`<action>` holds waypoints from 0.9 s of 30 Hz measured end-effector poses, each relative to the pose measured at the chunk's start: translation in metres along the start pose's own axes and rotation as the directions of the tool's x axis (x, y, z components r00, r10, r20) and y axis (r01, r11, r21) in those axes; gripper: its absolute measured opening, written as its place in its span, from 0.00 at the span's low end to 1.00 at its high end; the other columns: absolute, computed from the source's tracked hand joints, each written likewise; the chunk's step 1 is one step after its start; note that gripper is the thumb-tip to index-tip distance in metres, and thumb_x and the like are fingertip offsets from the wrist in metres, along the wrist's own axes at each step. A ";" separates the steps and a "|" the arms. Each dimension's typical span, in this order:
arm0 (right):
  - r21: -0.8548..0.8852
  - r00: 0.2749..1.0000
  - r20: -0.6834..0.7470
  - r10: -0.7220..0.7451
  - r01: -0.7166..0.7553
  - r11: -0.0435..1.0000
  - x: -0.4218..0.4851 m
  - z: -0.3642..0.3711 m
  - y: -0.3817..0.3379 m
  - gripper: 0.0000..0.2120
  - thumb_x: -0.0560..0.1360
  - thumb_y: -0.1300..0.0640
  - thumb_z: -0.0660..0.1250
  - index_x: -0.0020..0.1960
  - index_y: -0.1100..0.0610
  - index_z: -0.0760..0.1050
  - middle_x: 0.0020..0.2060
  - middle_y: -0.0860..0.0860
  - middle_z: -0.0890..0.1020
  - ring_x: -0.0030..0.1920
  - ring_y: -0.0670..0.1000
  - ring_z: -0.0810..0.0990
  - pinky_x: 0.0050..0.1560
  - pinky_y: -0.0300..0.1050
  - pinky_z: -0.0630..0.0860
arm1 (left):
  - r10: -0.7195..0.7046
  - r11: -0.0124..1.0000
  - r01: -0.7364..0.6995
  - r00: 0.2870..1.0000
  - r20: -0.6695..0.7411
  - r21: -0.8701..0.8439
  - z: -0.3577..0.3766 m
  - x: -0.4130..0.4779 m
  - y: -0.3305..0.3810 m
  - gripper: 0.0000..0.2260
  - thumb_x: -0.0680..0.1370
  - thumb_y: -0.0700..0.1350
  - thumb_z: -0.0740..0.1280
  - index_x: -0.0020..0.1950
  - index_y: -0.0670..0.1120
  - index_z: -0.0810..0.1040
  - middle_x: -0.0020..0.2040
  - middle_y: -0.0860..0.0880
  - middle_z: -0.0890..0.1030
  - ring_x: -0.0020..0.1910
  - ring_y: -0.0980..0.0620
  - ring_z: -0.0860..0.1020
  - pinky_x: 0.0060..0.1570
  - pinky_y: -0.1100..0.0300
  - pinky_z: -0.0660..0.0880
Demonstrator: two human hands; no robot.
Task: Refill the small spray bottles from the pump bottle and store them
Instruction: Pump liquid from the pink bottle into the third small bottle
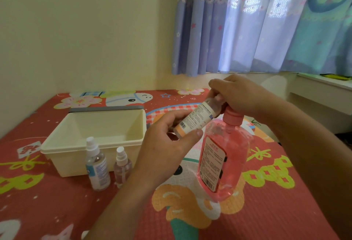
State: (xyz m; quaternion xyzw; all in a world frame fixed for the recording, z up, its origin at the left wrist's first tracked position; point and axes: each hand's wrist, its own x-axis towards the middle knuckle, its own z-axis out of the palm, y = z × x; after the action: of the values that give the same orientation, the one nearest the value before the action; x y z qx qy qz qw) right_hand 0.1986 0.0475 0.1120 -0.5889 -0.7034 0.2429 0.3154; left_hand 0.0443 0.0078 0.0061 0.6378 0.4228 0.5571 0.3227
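Small spray bottle is lying slanted in the gripping left hand, its neck pointing up-right into the right hand, which is curling over the head of the pump bottle standing just beside.

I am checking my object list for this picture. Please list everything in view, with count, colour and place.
pump bottle: 1, pink, middle of the mat
labelled bottle: 1, white label with orange band, tilted, mouth at the pump head
tall spray bottle: 1, clear, standing in front of the box
short spray bottle: 1, pale pink, beside the tall one
box: 1, cream, open, left on the mat
grey strip: 1, behind the box
mat: 1, red, cartoon prints
curtain: 1, purple-blue, at the window
left hand: holds the labelled bottle
right hand: grips the pump head
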 end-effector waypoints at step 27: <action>0.006 1.000 0.010 0.000 0.000 1.000 -0.001 -0.003 -0.002 0.18 0.79 0.57 0.56 0.46 0.68 0.79 0.27 0.50 0.81 0.21 0.42 0.77 0.25 0.31 0.71 | -0.006 1.000 0.006 1.000 0.001 -0.019 0.000 0.000 0.001 0.14 0.73 0.45 0.74 0.54 0.59 0.79 0.49 0.60 0.83 0.48 0.58 0.82 0.50 0.58 0.79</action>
State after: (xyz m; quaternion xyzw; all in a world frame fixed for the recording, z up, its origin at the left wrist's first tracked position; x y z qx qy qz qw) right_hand 0.1995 0.0457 0.1150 -0.5867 -0.7042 0.2480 0.3137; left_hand 0.0441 0.0071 0.0068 0.6338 0.4191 0.5599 0.3304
